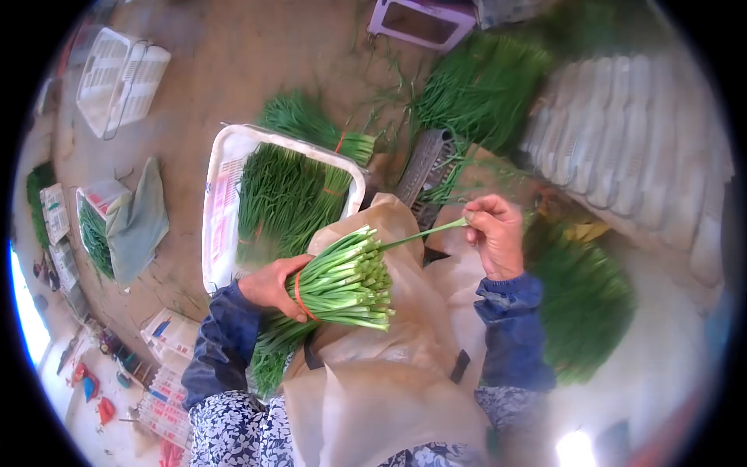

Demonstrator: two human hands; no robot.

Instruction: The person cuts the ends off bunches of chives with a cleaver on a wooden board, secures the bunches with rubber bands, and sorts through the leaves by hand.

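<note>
My left hand (274, 288) is wrapped round a thick bunch of green stalks (346, 284), near an orange-red band (299, 296). The pale cut ends point right, above the beige apron (397, 381). To the right, my right hand (496, 233) pinches the pale end of a thin stalk (432, 231), whose other end reaches the bunch. Just beyond my left hand stands a white basket (218, 179) holding banded green bunches (280, 191).
Another banded bunch (299, 117) lies behind the basket. Loose green stalks (486, 86) are piled at the back, with another heap (583, 303) at the right. White stacked baskets (622, 132) stand back right; an empty white basket (144, 86) is back left.
</note>
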